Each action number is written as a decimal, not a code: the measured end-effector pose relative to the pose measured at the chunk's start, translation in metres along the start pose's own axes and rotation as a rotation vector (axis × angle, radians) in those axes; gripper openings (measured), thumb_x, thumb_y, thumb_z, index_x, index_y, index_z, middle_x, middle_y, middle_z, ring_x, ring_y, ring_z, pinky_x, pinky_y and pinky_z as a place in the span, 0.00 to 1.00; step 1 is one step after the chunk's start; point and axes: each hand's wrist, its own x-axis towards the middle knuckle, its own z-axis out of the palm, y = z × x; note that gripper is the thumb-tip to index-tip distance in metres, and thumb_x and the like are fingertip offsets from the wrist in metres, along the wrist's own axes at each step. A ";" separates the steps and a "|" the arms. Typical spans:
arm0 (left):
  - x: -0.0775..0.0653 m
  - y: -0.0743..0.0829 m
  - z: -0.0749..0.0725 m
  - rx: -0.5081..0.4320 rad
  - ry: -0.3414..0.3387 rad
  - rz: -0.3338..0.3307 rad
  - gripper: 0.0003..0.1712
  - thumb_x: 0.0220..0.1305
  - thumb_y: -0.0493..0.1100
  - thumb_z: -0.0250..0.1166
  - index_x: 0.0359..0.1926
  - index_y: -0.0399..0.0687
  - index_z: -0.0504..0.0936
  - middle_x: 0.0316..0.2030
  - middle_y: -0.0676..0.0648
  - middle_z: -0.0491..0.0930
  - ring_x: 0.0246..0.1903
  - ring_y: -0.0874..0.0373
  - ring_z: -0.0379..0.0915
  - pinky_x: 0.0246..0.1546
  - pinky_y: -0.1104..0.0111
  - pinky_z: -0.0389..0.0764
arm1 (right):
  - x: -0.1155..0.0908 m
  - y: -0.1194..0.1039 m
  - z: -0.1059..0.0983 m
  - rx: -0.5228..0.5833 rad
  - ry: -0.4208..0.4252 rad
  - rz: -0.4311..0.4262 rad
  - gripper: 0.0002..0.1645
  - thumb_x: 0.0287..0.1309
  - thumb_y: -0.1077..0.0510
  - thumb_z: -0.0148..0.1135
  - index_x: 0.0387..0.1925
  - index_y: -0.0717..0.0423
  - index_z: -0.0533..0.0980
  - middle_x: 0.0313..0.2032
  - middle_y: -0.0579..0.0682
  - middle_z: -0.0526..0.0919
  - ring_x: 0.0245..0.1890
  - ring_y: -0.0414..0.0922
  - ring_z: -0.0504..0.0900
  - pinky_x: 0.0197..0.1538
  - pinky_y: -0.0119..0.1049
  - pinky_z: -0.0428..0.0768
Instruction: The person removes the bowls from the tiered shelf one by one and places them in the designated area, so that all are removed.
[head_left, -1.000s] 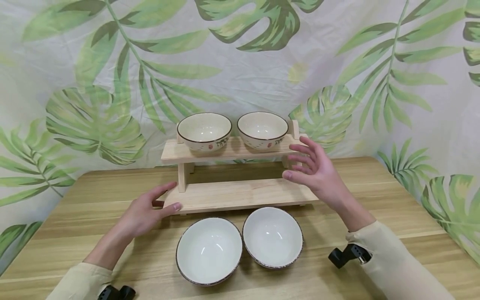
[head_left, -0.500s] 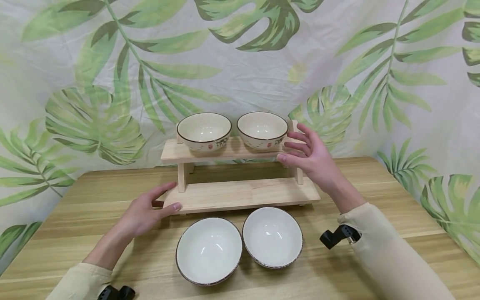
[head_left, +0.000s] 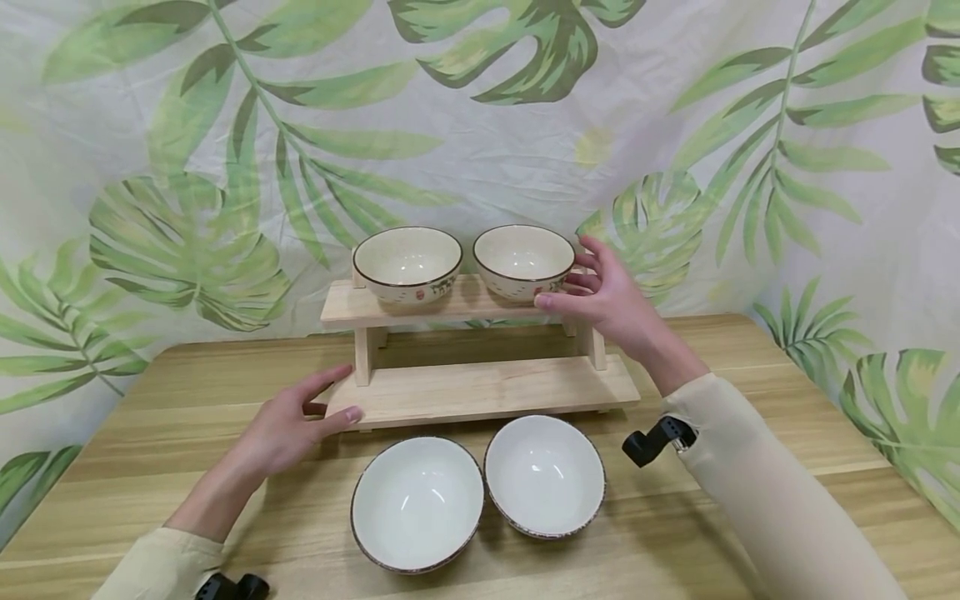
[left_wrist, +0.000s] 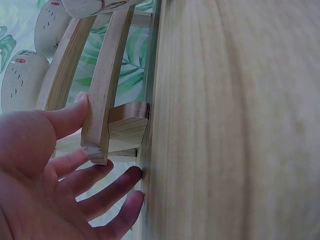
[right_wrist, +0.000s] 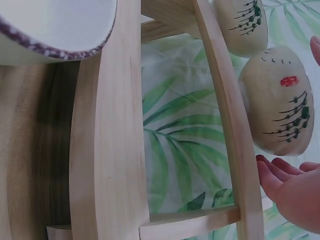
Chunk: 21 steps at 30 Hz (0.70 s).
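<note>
In the head view my left hand (head_left: 292,425) is at the left end of the two-tier wooden rack (head_left: 480,390). Its thumb lies on the lower board and the fingers reach beneath, as the left wrist view shows. My right hand (head_left: 611,292) is beside the right cream bowl (head_left: 523,254) on the upper board, fingers behind its right side and thumb in front of its base. The fingers (right_wrist: 280,172) look loosely bent, not clearly holding the bowl. A matching cream bowl (head_left: 408,262) with a dark rim stands to its left.
Two white bowls with speckled rims stand side by side on the wooden table (head_left: 187,400) before the rack: a left white bowl (head_left: 417,504) and a right white bowl (head_left: 545,475). A leaf-print cloth (head_left: 510,158) hangs right behind the rack.
My right hand has moved left and slightly up, from beside the rack's right end to the right cream bowl. My left hand and all the bowls stay where they were.
</note>
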 end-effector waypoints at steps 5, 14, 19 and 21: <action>0.000 -0.001 0.000 -0.002 0.002 0.000 0.48 0.72 0.63 0.68 0.84 0.51 0.59 0.78 0.28 0.63 0.67 0.29 0.74 0.56 0.46 0.81 | 0.011 0.002 0.003 -0.005 -0.034 0.003 0.69 0.59 0.58 0.78 0.86 0.50 0.38 0.81 0.55 0.57 0.75 0.53 0.69 0.76 0.50 0.71; 0.000 -0.001 0.000 0.000 -0.002 0.000 0.49 0.72 0.63 0.68 0.84 0.51 0.59 0.78 0.29 0.62 0.67 0.27 0.73 0.57 0.44 0.81 | 0.024 0.002 0.005 -0.030 -0.032 0.017 0.73 0.58 0.57 0.79 0.86 0.53 0.35 0.81 0.55 0.58 0.73 0.52 0.69 0.74 0.46 0.71; 0.000 0.000 0.000 -0.005 -0.001 0.005 0.48 0.72 0.63 0.68 0.83 0.51 0.60 0.78 0.30 0.62 0.67 0.28 0.73 0.57 0.45 0.81 | 0.030 0.000 0.009 -0.019 -0.028 0.021 0.74 0.55 0.56 0.81 0.86 0.52 0.37 0.79 0.58 0.59 0.75 0.51 0.68 0.78 0.47 0.66; 0.000 0.000 0.000 -0.006 0.000 0.008 0.48 0.72 0.63 0.68 0.83 0.51 0.60 0.78 0.30 0.63 0.67 0.28 0.73 0.56 0.46 0.81 | 0.031 0.000 0.010 -0.023 -0.021 0.021 0.74 0.54 0.56 0.82 0.86 0.52 0.39 0.79 0.58 0.59 0.75 0.51 0.67 0.80 0.47 0.64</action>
